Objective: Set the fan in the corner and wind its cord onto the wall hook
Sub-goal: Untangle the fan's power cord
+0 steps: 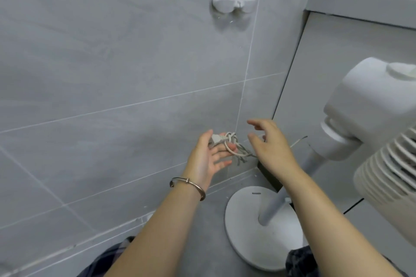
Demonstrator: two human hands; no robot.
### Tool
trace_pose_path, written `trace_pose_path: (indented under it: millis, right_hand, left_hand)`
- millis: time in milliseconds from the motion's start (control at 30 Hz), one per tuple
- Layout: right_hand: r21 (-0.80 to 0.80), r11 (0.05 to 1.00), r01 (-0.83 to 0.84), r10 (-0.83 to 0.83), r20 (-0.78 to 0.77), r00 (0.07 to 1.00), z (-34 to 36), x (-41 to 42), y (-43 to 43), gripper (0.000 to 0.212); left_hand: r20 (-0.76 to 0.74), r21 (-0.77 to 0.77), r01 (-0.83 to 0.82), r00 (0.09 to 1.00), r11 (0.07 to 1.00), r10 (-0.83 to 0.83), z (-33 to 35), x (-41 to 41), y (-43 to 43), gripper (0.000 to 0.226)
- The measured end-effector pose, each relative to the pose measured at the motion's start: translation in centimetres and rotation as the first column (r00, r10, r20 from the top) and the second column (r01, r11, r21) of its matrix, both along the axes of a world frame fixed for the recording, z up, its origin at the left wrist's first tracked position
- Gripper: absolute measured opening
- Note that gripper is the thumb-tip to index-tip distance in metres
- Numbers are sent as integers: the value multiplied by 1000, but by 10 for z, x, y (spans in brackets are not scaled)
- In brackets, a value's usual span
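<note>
The left grip (209,155) has the cord (235,145) of the fan (371,101) in hand. A small loose bundle of pale loops lies across its nearly straight fingers, and the thumb pins the plug (215,138) against the forefinger. Its palm faces right.

Just right of the bundle, the right grip (270,148) is spread and relaxed, fingers lightly bent, the back of the hand towards the camera. Nothing is closed in it. Its fingertips are near the loops, but I cannot tell whether they touch them. From behind this grip a single strand of the cord runs off to the right.

Below the left grip, a thin metal bangle (189,184) circles the wrist.

Below and right of both grips, the fan's round white base (243,231) stands on the grey floor (209,243). It sits close to where the tiled wall (112,74) meets a white panel (337,63). The pole (271,209) rises from the base and slants up to the right behind the right forearm. The fan's head fills the far right, above the level of the right grip.

High above both grips, well apart from the bundle, the white wall hook (234,4) is stuck to the tile.
</note>
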State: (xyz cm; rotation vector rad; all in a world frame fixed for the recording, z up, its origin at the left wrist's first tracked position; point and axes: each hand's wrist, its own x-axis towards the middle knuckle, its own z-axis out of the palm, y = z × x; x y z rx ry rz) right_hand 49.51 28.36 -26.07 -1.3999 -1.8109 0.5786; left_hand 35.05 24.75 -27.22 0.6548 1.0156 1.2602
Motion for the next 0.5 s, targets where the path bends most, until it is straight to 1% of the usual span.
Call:
trace_pose_path:
  millis: [67, 133, 233, 267, 300, 367, 400, 500]
  right_hand:
    - [-72, 995, -66, 64, -27, 998, 0, 3, 4, 28]
    - [-171, 971, -165, 146, -120, 982, 4, 6, 8, 24]
    - [-239, 913, -330, 260, -284, 923, 8, 9, 13, 24]
    - [-249, 897, -365, 282, -313, 907, 8, 9, 15, 24]
    - [-260, 885, -386, 295, -328, 897, 8, 9, 16, 23]
    - [-287, 877, -384, 294, -311, 904, 5, 7, 18, 20]
    - [-297, 882, -365, 285, -279, 917, 4, 7, 19, 19]
    - [-314, 892, -326, 277, -190, 942, 4, 8, 23, 15]
  left_hand:
    - [-59, 17, 44, 997, 999, -43, 1, -5, 2, 41]
    - [-85, 32, 86, 993, 996, -83, 3, -10, 4, 41]
    - [-85, 54, 147, 986, 988, -143, 6, -16, 7, 37]
    - [-70, 48, 174, 983, 984, -170, 7, -18, 8, 36]
    - [-50, 29, 203, 978, 979, -201, 8, -20, 10, 40]
    - [-16, -27, 260, 965, 965, -261, 9, -24, 13, 50]
    - [-7, -54, 285, 958, 957, -286, 10, -25, 15, 50]
    - [-10, -102, 337, 941, 936, -339, 14, -28, 19, 42]
